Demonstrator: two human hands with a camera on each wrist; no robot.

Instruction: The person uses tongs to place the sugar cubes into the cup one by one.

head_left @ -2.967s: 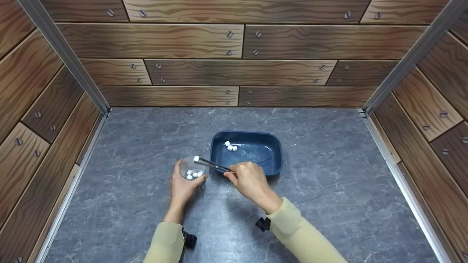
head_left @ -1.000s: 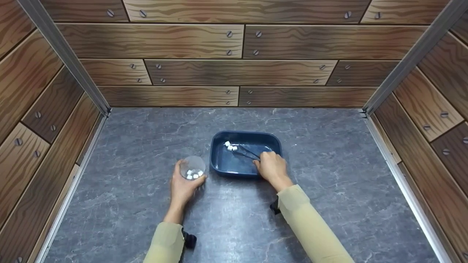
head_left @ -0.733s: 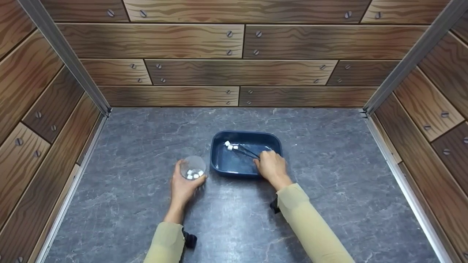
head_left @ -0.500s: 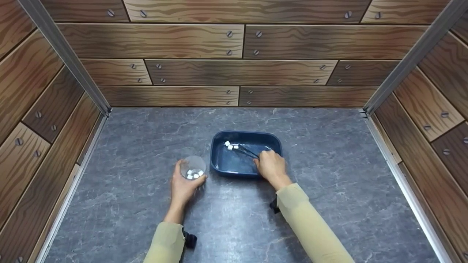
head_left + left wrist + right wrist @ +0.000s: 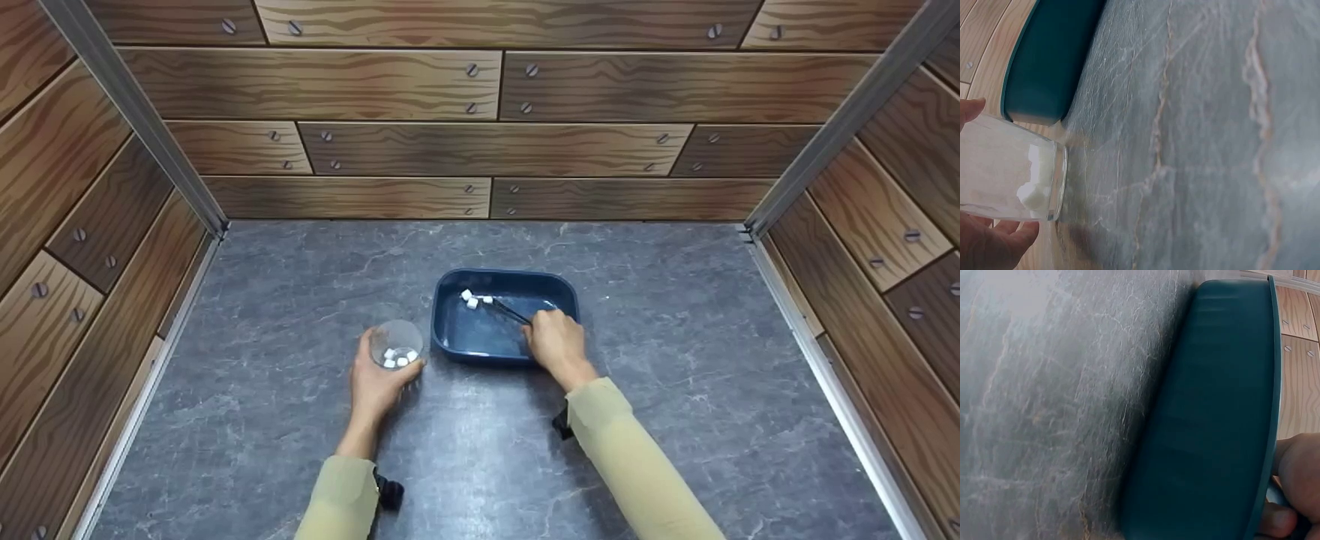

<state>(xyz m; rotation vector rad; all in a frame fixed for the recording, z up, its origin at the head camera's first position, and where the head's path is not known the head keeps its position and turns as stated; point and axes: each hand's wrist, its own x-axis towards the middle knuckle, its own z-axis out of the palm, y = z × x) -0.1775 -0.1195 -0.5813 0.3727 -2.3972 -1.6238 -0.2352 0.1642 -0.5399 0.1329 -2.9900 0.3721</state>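
Note:
My left hand (image 5: 375, 381) grips a clear glass (image 5: 395, 339) standing on the table left of a blue dish. Several small white cubes (image 5: 402, 361) lie at the bottom of the glass; in the left wrist view they are heaped near its base. My right hand (image 5: 559, 345) reaches over the right front rim of the dish (image 5: 480, 353) and holds slim dark tongs (image 5: 512, 310). The tips of the tongs pinch one white cube (image 5: 488, 300) inside the dish. Beside it sit two more white cubes (image 5: 472, 303). The right wrist view mostly shows the outer wall of the dish.
The grey marbled tabletop (image 5: 300, 285) spreads around the dish and glass. Wood-patterned panels (image 5: 390, 146) wall it in at the back and both sides, with metal corner posts (image 5: 150, 120) at the left and right.
Earlier the tongs carried a cube over the glass; it now lies among those inside. The tongs went to the dish, closed on its rightmost cube and have drawn it slightly right.

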